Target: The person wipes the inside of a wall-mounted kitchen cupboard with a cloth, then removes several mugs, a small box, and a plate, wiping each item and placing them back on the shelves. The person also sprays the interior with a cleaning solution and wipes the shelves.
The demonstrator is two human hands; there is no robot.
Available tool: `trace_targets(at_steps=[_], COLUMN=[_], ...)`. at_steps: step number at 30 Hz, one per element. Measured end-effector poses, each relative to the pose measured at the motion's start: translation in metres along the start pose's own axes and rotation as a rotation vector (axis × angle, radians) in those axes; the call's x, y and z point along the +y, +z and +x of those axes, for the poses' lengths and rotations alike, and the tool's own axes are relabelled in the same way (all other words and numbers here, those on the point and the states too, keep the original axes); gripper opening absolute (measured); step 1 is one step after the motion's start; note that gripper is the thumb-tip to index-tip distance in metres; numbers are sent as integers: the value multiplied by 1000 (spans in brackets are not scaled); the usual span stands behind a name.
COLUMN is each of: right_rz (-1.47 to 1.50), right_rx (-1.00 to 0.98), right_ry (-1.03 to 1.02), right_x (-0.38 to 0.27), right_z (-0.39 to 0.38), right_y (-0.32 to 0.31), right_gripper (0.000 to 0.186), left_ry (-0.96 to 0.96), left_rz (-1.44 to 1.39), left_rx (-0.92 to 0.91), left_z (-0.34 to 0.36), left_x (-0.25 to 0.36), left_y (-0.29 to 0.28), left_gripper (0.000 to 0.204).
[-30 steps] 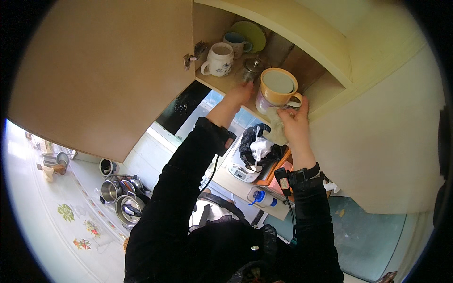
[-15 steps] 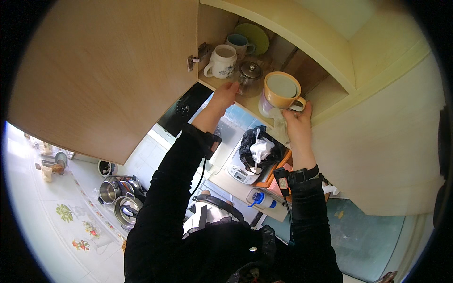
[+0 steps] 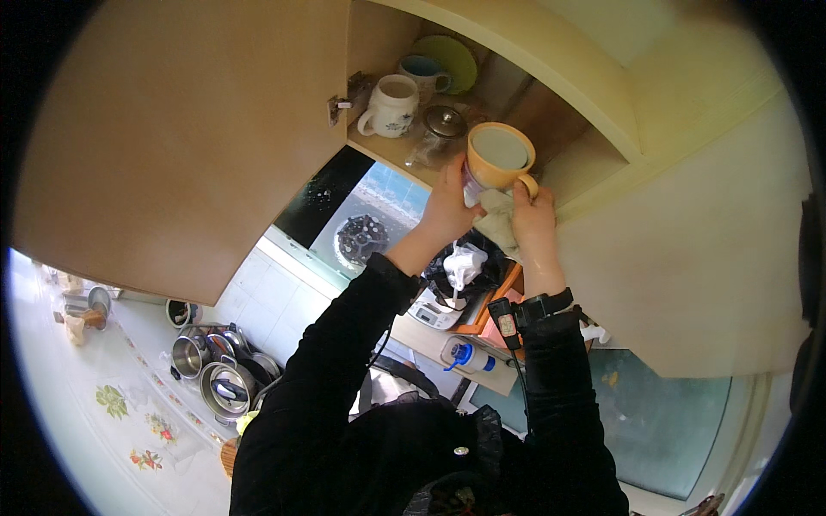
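Note:
A yellow-orange mug (image 3: 502, 155) sits stacked over a lilac-and-white mug (image 3: 472, 187) at the front of an open wall cupboard's shelf (image 3: 391, 155). My left hand (image 3: 446, 209) closes round the left side of the lilac mug. With my right hand (image 3: 535, 228) I grip a pale cloth (image 3: 497, 219), its fingers up against the yellow mug's handle. Left of the stack stands a clear glass jar with a metal lid (image 3: 444, 122). Beyond it are a white patterned mug (image 3: 394, 107), a blue-lined mug (image 3: 423, 76) and a green plate (image 3: 449, 60).
The cupboard's wooden door (image 3: 189, 129) hangs wide open on the left. Below are a gas burner (image 3: 361, 239), a white appliance (image 3: 434, 311), a black bag (image 3: 490, 267) and a blue-topped water pump (image 3: 469, 355). Several metal pots (image 3: 228, 387) stand at the lower left.
My left hand has moved right, from beside the glass jar to the lilac mug. The right hand stays by the yellow mug's handle with the cloth. The whole view has shifted slightly.

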State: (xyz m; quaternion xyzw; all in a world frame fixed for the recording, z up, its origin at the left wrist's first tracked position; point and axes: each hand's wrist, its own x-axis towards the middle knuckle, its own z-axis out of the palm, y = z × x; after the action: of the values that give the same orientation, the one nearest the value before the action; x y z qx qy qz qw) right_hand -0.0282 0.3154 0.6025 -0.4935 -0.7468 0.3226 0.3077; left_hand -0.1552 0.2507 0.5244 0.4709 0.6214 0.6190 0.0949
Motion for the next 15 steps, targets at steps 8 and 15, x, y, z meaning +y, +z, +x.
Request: trace_targets(at_steps=[8, 15], right_rz=[117, 451], right_rx=[-161, -93], right_ry=[27, 23], right_x=[-3, 7], right_z=[-6, -31], right_y=[-9, -11], right_gripper=[47, 36], left_ry=[48, -48], left_rz=[-111, -23], left_rx=[3, -78], left_z=[6, 2], left_x=[-23, -30], left_y=[14, 16], left_gripper=[107, 114])
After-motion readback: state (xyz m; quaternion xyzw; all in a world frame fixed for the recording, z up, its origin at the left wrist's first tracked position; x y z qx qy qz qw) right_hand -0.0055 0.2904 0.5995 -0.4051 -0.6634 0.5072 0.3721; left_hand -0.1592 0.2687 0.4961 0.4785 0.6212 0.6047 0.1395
